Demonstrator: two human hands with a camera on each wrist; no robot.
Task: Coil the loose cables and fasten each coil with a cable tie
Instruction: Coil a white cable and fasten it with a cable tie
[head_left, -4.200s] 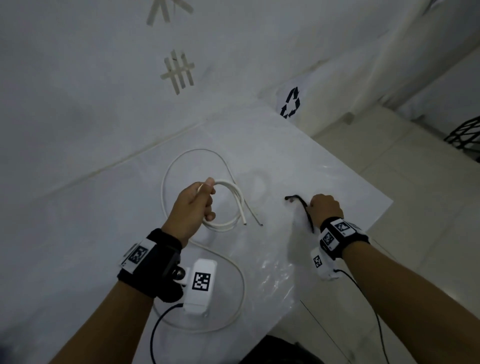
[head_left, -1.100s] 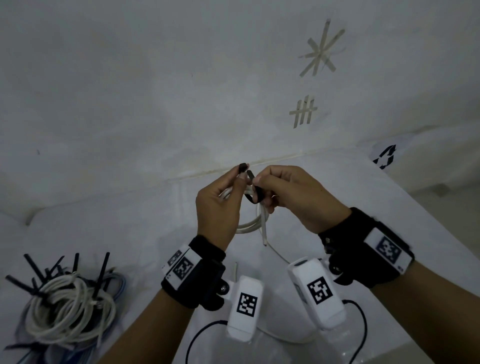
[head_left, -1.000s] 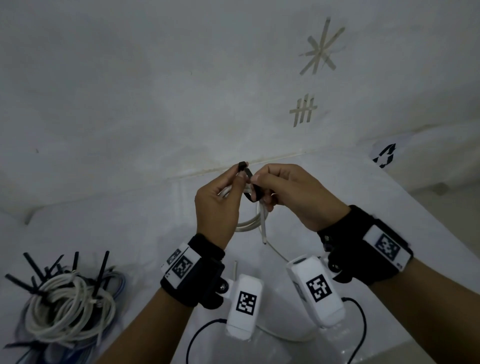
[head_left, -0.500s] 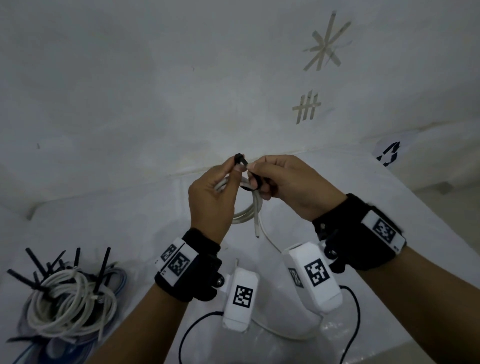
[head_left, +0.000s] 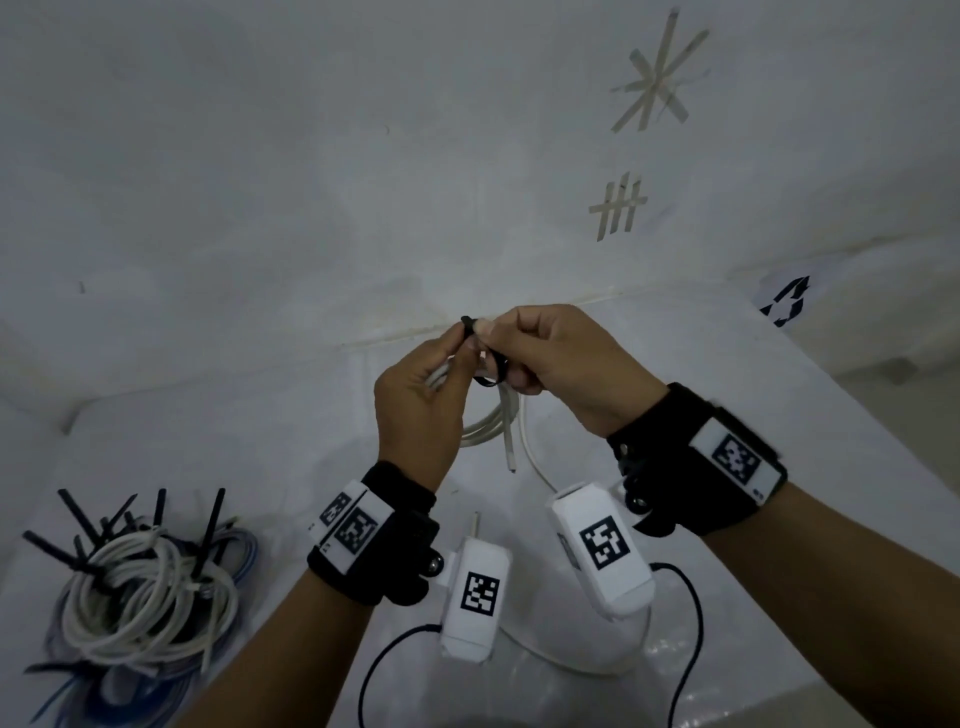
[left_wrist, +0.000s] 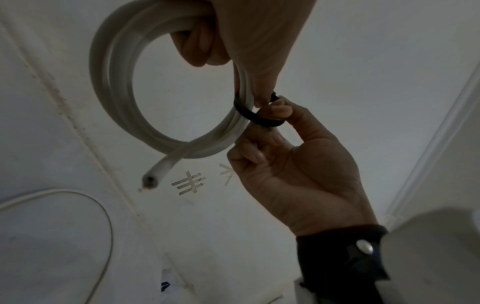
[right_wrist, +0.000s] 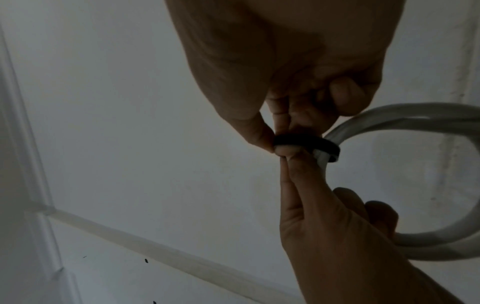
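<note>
My left hand (head_left: 462, 358) grips a small white cable coil (head_left: 488, 426) held up above the white table (head_left: 779, 467). A black cable tie (head_left: 491, 371) loops round the coil's strands, and its head sticks up between the fingertips of both hands. My right hand (head_left: 498, 338) pinches the tie. In the left wrist view the coil (left_wrist: 116, 72) hangs as a ring with a cut end, and the tie (left_wrist: 255, 116) lies against my right hand's fingers (left_wrist: 280, 111). The right wrist view shows the tie (right_wrist: 306, 142) as a loose band round the cable (right_wrist: 415, 115).
A pile of tied cable coils (head_left: 140, 587), white and blue with black tie tails sticking up, lies at the table's left front. The coil's loose tail (head_left: 571, 670) runs down onto the table near me. The white wall stands close behind; the table's edge is at the right.
Earlier my right hand took the tie off the table while my left held the coil. The tie now goes round the coil, and both hands have risen slightly in the last second.
</note>
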